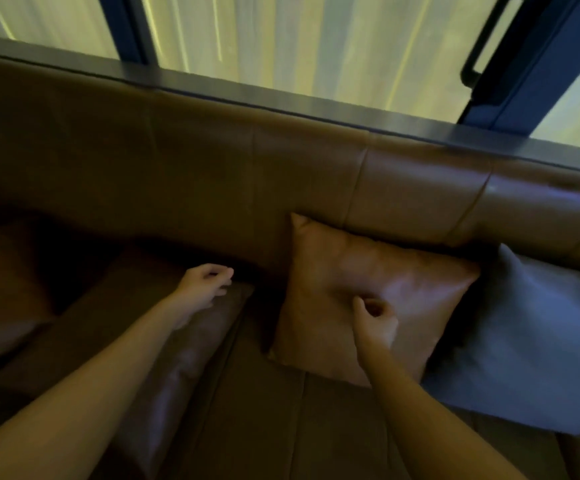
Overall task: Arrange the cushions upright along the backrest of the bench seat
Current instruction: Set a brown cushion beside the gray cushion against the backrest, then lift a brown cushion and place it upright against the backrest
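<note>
Presently: tan cushion point(368, 299) upright against backrest point(212, 168), grey cushion point(531, 341) beside it. Right hand point(375, 323) curled, pressing tan cushion; left hand point(209, 282) half-open over flat brown cushion point(184, 358), gripping nothing.

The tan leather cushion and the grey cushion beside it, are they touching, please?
Cannot tell. In the head view a dark shadowed strip lies between the tan leather cushion and the grey cushion, hiding any contact.

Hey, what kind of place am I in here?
Probably a café or lounge seating nook, though a home is possible: a long brown leather bench backrest under curtained windows, with a brown cushion and a grey cushion leaning on it.
</note>
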